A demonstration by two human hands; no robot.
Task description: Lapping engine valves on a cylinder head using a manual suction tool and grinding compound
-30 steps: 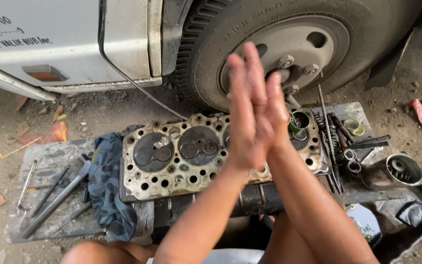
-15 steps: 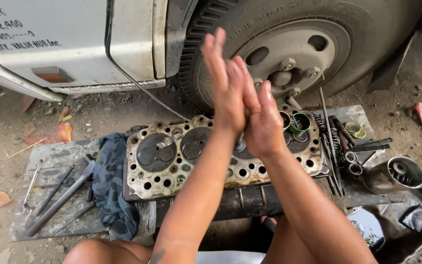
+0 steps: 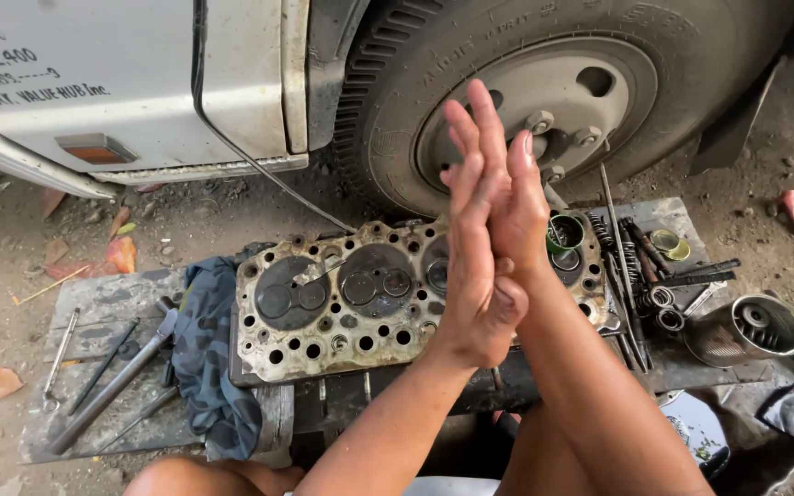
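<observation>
Rubbing palm against palm above the cylinder head (image 3: pixel 360 298), the left hand (image 3: pixel 475 276) and right hand (image 3: pixel 507 197) hold nothing; an even, flat-palmed stroke seems best.

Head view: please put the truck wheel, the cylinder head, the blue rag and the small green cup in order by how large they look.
1. truck wheel, largest, partly cut off by the frame.
2. cylinder head, partly hidden by the hands.
3. blue rag.
4. green cup, smallest.

hands (image 3: pixel 493 230): 2 | cylinder head (image 3: pixel 351 298): 1 | wheel (image 3: pixel 544 92): 1 | rag (image 3: pixel 209 354): 1 | green cup (image 3: pixel 564 233): 1
</observation>
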